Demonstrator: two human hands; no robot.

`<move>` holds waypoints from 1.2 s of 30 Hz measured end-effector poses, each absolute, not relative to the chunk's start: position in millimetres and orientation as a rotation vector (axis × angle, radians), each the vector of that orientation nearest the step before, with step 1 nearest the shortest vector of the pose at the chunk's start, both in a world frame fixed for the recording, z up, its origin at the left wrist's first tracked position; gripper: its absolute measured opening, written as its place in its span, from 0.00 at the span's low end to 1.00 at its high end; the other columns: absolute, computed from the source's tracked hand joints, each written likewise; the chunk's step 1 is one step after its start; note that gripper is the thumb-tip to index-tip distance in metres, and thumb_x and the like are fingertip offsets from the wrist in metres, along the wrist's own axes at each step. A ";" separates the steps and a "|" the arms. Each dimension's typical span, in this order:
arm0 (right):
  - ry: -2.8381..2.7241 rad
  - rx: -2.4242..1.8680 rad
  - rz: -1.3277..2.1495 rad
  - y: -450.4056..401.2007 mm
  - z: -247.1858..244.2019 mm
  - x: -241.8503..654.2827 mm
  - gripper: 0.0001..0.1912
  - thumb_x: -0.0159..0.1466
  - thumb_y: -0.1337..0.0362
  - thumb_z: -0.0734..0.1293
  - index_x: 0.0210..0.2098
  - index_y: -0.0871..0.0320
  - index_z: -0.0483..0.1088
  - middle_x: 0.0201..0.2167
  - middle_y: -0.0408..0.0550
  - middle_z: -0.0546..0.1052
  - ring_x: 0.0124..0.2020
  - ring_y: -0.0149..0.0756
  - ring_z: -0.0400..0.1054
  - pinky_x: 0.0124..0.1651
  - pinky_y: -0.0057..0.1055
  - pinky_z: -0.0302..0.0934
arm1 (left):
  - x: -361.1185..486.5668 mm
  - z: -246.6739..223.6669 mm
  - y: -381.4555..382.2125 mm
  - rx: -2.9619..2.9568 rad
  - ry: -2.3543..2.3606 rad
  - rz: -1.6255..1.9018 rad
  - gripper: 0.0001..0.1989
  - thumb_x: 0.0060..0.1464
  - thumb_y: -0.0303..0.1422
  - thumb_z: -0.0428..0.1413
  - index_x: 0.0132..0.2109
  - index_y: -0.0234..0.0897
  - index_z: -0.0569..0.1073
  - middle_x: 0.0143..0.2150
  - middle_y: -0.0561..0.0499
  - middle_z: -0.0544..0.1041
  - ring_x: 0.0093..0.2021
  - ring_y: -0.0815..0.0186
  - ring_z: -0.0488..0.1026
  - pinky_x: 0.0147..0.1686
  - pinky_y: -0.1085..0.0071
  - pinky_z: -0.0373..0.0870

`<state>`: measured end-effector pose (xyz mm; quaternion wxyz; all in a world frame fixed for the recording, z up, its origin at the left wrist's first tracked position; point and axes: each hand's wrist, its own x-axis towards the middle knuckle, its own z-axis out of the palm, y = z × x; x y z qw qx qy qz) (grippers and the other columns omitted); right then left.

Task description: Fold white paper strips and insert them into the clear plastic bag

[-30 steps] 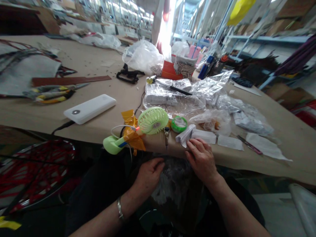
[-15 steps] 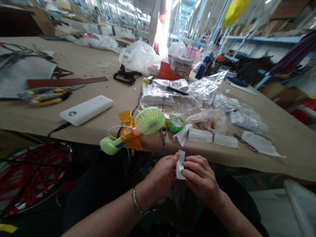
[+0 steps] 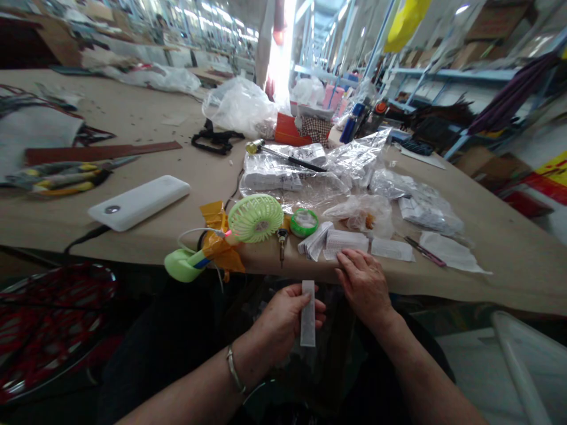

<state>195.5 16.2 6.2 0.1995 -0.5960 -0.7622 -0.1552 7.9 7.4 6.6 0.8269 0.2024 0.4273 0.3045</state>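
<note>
My left hand [image 3: 287, 316] pinches a narrow white strip [image 3: 308, 330], perhaps a label, between thumb and fingers just in front of the table edge. The strip hangs upright. My right hand [image 3: 365, 286] rests at the table's front edge, fingers stretched forward, with the fingertips at a stack of white printed labels [image 3: 344, 241]. Nothing shows in its grip. A fanned bundle of white slips [image 3: 315, 239] lies left of that stack, and a flatter white label pile [image 3: 392, 249] lies to its right.
A green fan [image 3: 256, 218] is taped at the table edge beside a soldering iron [image 3: 282, 242] and a green round container [image 3: 304, 222]. A white power bank [image 3: 140, 202] and pliers [image 3: 73, 177] lie left. A cutter [image 3: 425, 252] and plastic bags [image 3: 358, 213] lie right.
My right hand has left the strip and moved forward and right onto the label stack. The left hand keeps the strip, now lower and turned flat. The view has shifted slightly.
</note>
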 end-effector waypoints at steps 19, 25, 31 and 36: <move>-2.310 -0.918 0.099 -24.0 5.4 159.1 0.09 0.62 0.70 0.63 0.36 0.52 0.73 0.36 0.44 0.76 0.49 0.37 0.65 0.51 0.37 0.61 | 3.6 11.4 8.7 0.309 0.600 0.646 0.03 0.46 0.25 0.56 0.29 0.28 0.73 0.23 0.49 0.72 0.23 0.71 0.69 0.23 0.76 0.62; -2.320 -0.875 0.135 -27.1 2.3 159.0 0.08 0.61 0.72 0.63 0.35 0.54 0.72 0.38 0.45 0.75 0.53 0.40 0.61 0.53 0.38 0.61 | 2.4 16.7 5.7 0.359 0.656 0.616 0.04 0.43 0.22 0.58 0.31 0.26 0.74 0.24 0.48 0.73 0.21 0.71 0.69 0.22 0.76 0.62; -2.159 -1.177 -0.041 -21.6 9.7 195.8 0.18 0.62 0.64 0.64 0.51 0.55 0.64 0.45 0.51 0.71 0.54 0.45 0.59 0.54 0.46 0.60 | -1.1 21.6 4.8 0.356 0.801 0.530 0.05 0.52 0.27 0.54 0.35 0.28 0.72 0.25 0.45 0.76 0.23 0.65 0.73 0.27 0.69 0.69; -1.891 -1.833 -0.475 -6.0 6.5 252.4 0.29 0.62 0.53 0.62 0.57 0.64 0.59 0.53 0.62 0.65 0.56 0.55 0.55 0.55 0.54 0.54 | -2.1 15.0 5.7 0.405 0.875 0.495 0.07 0.53 0.29 0.54 0.38 0.29 0.70 0.25 0.45 0.77 0.24 0.64 0.74 0.28 0.68 0.70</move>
